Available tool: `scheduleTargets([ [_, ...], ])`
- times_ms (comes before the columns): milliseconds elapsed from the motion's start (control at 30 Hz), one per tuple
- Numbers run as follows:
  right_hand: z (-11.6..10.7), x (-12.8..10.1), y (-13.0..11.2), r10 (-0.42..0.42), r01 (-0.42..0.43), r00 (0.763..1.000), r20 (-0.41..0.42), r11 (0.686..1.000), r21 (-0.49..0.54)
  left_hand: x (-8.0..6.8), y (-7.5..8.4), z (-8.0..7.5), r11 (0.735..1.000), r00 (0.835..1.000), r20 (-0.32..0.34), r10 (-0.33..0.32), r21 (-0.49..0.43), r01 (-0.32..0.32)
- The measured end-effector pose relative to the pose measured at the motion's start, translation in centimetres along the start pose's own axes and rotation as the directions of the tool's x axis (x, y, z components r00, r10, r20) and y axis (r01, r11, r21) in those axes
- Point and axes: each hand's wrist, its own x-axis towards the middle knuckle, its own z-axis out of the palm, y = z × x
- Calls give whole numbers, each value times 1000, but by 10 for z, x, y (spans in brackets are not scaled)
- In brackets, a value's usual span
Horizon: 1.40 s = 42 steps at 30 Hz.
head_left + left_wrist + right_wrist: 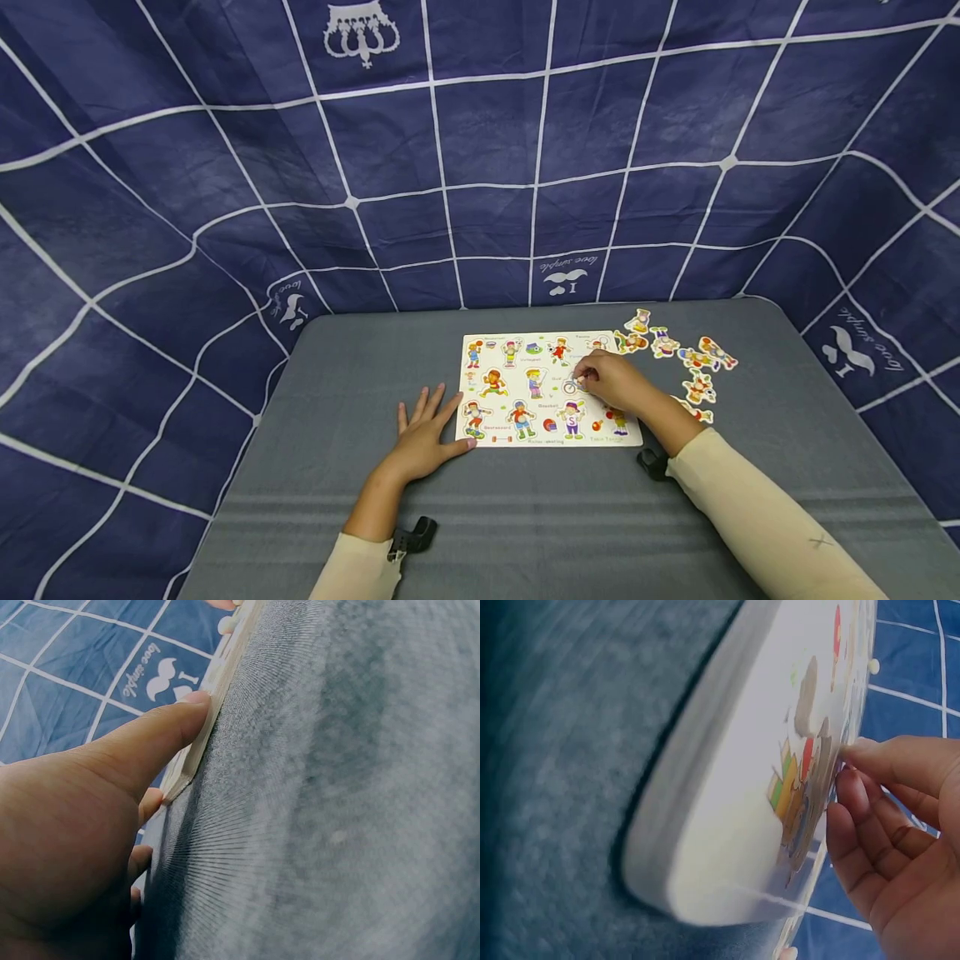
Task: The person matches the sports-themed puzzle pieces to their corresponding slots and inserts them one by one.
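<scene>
A white puzzle board (495, 354) printed with cartoon sports figures lies flat on the grey table (525, 517). My left hand (429, 421) rests open on the table just left of the board. Its thumb (161, 731) presses against the board's edge (217, 686). My right hand (592, 379) hovers over the board's right half, fingers curled. It pinches a small figure piece (573, 385) against the board. In the right wrist view, the fingertips (851, 780) touch that piece (802, 787) on the board's face (727, 817).
Several loose figure pieces (697, 360) lie scattered on the table right of the board. A dark blue cloth with white grid lines (480, 167) hangs behind and around the table. Bare grey surface stretches in front of the board.
</scene>
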Motion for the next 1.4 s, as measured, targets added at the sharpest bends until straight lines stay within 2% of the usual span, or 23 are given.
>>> scheduleTargets([
  [500, 1, -2, 0, -4, 4, 1000, -24, 1000, 0, 0, -1, 1, 1000, 1000, 2, -8, 11, 8],
  [867, -10, -9, -4, -10, 29, 992, -128, 989, 143, -1, 0, 1, 1000, 1000, 2, -7, 12, 7],
  [1133, -21, -21, 1, 38, 1, 983, -182, 977, 212, -1, 0, 1, 1000, 1000, 8, -9, 11, 9],
  [1400, -31, -35, 9, 114, -56, 957, -266, 975, 215, 1, 0, 1, 1000, 1000, 6, -8, 9, 8],
])
